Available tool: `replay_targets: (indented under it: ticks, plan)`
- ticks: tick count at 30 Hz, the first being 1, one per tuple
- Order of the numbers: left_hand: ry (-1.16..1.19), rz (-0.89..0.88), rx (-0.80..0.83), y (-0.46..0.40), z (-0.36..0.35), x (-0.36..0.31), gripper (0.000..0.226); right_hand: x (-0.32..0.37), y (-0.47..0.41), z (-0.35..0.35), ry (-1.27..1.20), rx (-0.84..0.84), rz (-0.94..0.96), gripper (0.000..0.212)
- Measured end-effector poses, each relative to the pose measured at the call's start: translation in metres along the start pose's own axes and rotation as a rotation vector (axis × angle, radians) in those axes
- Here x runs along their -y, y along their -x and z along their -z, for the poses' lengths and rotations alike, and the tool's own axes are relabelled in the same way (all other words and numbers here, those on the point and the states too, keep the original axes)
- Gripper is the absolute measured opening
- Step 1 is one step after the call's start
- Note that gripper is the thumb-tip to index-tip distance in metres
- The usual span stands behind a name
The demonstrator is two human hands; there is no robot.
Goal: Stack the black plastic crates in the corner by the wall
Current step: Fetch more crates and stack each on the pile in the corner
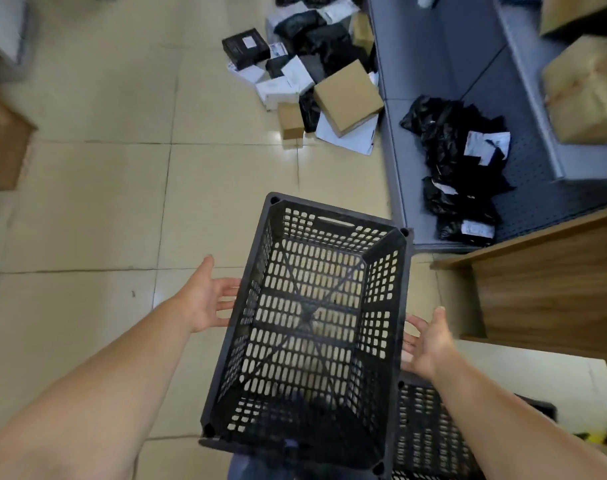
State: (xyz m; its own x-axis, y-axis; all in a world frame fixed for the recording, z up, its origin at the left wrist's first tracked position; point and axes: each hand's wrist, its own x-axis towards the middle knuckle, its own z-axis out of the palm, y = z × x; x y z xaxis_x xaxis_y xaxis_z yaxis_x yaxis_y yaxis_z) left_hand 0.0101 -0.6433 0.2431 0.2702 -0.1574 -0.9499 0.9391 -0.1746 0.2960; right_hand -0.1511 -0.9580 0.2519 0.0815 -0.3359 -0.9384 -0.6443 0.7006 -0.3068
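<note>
An empty black perforated plastic crate is held above the tiled floor between my two hands, its open top facing me. My left hand presses flat against the crate's left wall, fingers straight. On the right wall lies my right hand, fingers spread and straight. A second black crate sits lower at the bottom right, partly hidden by my right forearm and the first crate.
A pile of cardboard boxes and black and white parcels lies on the floor ahead. A grey metal shelf at the right holds black bagged parcels. A wooden counter stands at the right. Another wooden piece is at the left edge.
</note>
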Motion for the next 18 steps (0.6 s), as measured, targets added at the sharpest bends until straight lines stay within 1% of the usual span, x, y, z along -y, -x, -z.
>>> replay_targets:
  ticks: [8, 14, 18]
  plan:
    - [0.089, -0.086, -0.042, 0.107, 0.053, -0.007, 0.087, 0.021, 0.110, -0.040, 0.123, 0.064, 0.111, 0.077]
    - [0.166, -0.152, -0.038, 0.166, 0.096, 0.004, 0.087, 0.021, 0.176, -0.075, 0.234, 0.099, 0.187, 0.077]
    - [0.244, -0.189, -0.088, 0.197, 0.125, 0.019, 0.086, 0.017, 0.210, -0.100, 0.310, 0.155, 0.204, 0.077]
